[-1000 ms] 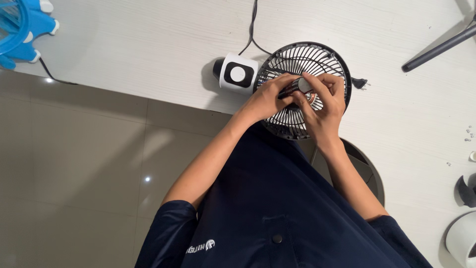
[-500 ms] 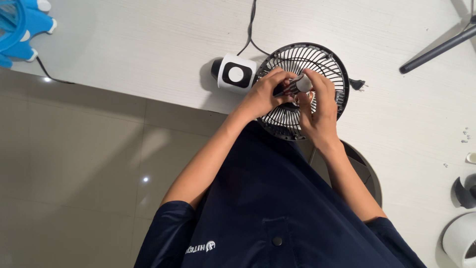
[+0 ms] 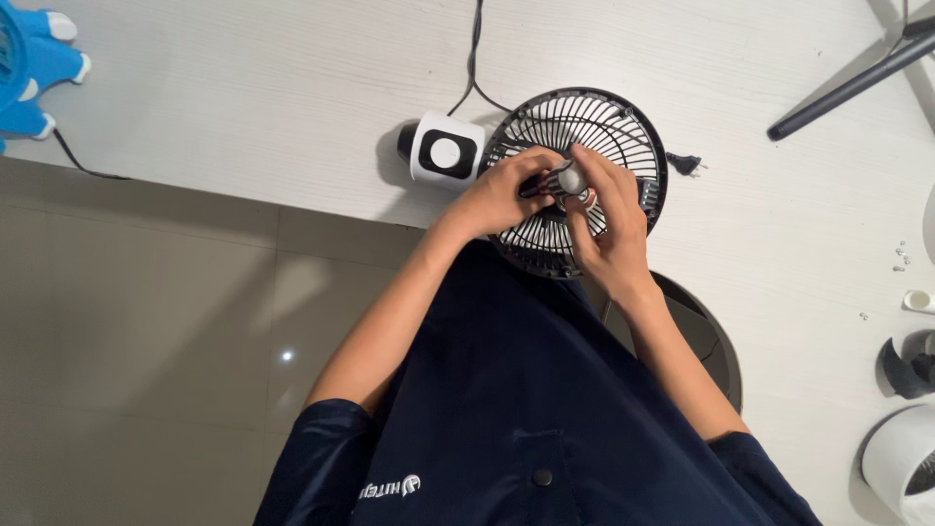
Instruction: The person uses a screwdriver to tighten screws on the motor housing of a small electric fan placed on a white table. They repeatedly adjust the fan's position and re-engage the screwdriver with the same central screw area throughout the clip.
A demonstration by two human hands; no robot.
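Head view: one black wire fan guard (image 3: 623, 127) on white table (image 3: 243, 88), at near edge. Left hand (image 3: 502, 195) and right hand (image 3: 609, 229) both over guard centre, fingers closed on one small dark tool (image 3: 550, 182). One white cube unit (image 3: 446, 154) with black round face just beside guard. One black plug (image 3: 685, 163) near guard. One blue object (image 3: 34, 58) far corner.

Navy short-sleeved shirt, black button, small white chest mark.

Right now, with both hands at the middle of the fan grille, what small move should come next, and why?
Probably keep the left hand steadying the black fan grille while the right hand works the small grey part at the hub; both hands already meet there.
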